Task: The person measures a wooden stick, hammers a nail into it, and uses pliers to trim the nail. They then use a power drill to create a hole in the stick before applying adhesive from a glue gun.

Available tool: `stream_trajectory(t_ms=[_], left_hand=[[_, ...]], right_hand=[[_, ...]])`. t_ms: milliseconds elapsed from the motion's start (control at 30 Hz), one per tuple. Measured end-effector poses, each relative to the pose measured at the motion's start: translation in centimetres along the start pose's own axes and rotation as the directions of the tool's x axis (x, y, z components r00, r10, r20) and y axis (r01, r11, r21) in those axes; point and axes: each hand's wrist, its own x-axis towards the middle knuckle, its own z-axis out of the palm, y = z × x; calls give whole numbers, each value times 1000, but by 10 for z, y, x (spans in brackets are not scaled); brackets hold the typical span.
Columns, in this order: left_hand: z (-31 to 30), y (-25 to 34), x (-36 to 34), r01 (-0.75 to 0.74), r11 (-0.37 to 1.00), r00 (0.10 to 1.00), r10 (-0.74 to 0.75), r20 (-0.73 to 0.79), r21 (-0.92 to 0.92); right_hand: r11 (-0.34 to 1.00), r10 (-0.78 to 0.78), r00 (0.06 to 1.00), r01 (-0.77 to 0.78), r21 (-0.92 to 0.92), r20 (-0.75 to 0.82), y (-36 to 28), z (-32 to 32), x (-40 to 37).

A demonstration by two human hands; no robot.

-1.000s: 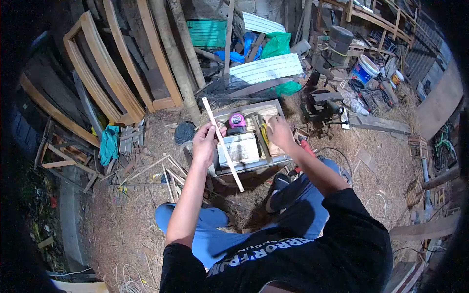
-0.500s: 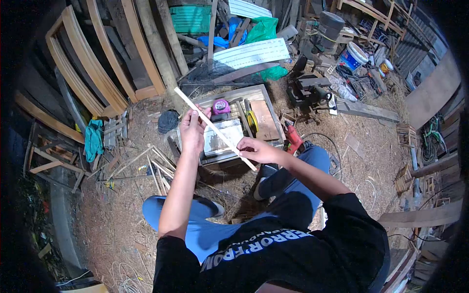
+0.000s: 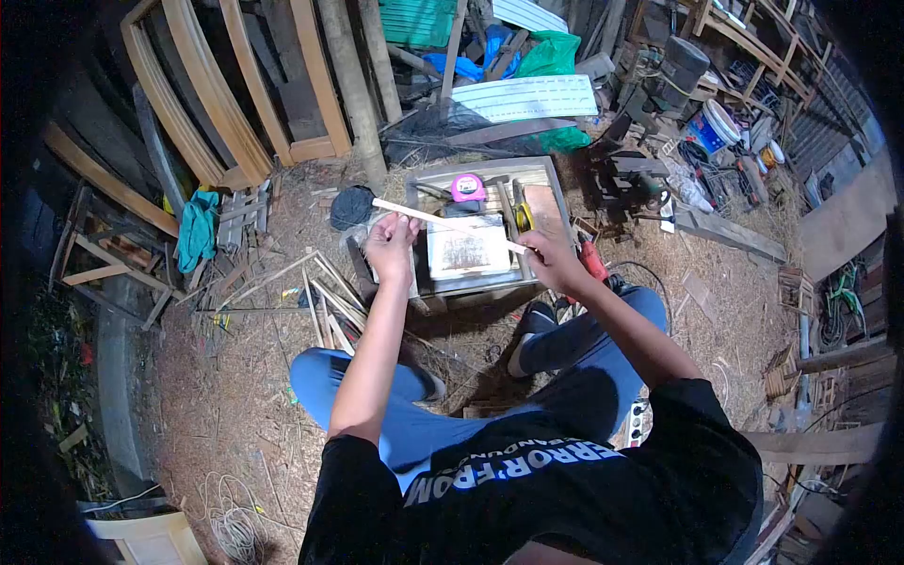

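A thin, pale wooden strip (image 3: pixel 435 218) slants between my hands over a low wooden work box (image 3: pixel 443 175). My left hand (image 3: pixel 391 252) pinches it near its far left end, and my right hand (image 3: pixel 554 263) grips the right end with closed fingers. Below the strip lies a whitish, smudged board (image 3: pixel 463 254). Behind it on the box sits a pink tape measure (image 3: pixel 467 187). A yellow-and-black tool (image 3: pixel 524 217) rests near my right hand, beside a flat brown wood piece (image 3: pixel 544 209).
A red power tool (image 3: pixel 592 260) with a cable stands right of the box. Several loose wooden strips (image 3: pixel 330 297) lie on the left, below a dark round bundle (image 3: pixel 353 208). Wooden frames (image 3: pixel 207 85) lean at the back left. A power strip (image 3: pixel 637 424) is beside my right leg.
The strip has swung from a steep diagonal to a flatter slant, its left end lower. My right hand has moved up and right relative to the box. The whole view has shifted.
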Motion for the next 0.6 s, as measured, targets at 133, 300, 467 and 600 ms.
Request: stream_trajectory(t_ms=[133, 300, 467, 600], left_hand=[[-7, -9, 1, -192, 969, 981, 192, 13, 157], [-6, -13, 0, -268, 884, 954, 299, -21, 384], [16, -9, -15, -328, 802, 921, 389, -20, 499], [20, -11, -16, -457, 587, 825, 560, 73, 668]], right_hand=[[1000, 16, 1000, -16, 24, 6, 0, 4, -3], [994, -102, 994, 101, -50, -32, -8, -2, -2], [990, -121, 991, 117, -75, -53, -19, -8, -5], [991, -87, 995, 82, -102, -39, -22, -15, -13]])
